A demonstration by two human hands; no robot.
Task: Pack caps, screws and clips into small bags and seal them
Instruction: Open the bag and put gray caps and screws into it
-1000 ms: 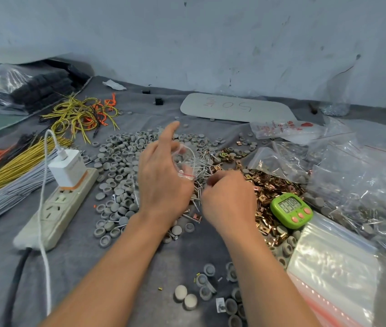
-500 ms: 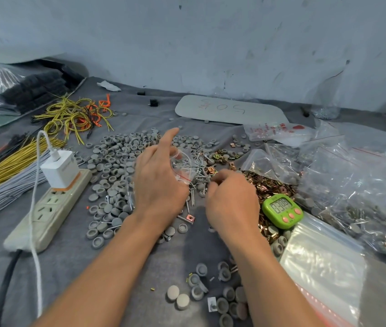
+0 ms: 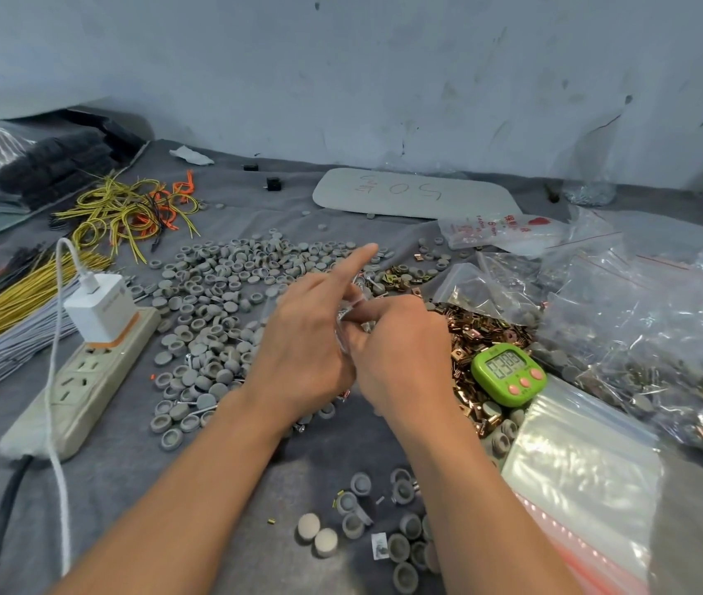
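Both hands meet over the middle of the grey cloth. My left hand (image 3: 306,341) holds a small clear bag (image 3: 347,317) by its side, its index finger pointing forward. My right hand (image 3: 401,350) pinches something small at the bag's mouth; what it holds is hidden by the fingers. A wide heap of grey caps (image 3: 220,302) lies left of the hands. Copper clips (image 3: 476,337) are piled to the right. A few thin screws (image 3: 366,279) show just beyond the fingertips.
A power strip (image 3: 83,384) with a white charger (image 3: 102,313) lies at left, beside wire bundles (image 3: 10,311). A green timer (image 3: 508,373) sits right of my hands. Stacked zip bags (image 3: 577,474) and filled bags (image 3: 663,328) crowd the right. More caps (image 3: 384,526) lie near me.
My right hand has moved left and up from the clip pile to the bag's mouth and now touches my left hand. The left hand has kept its hold on the bag.
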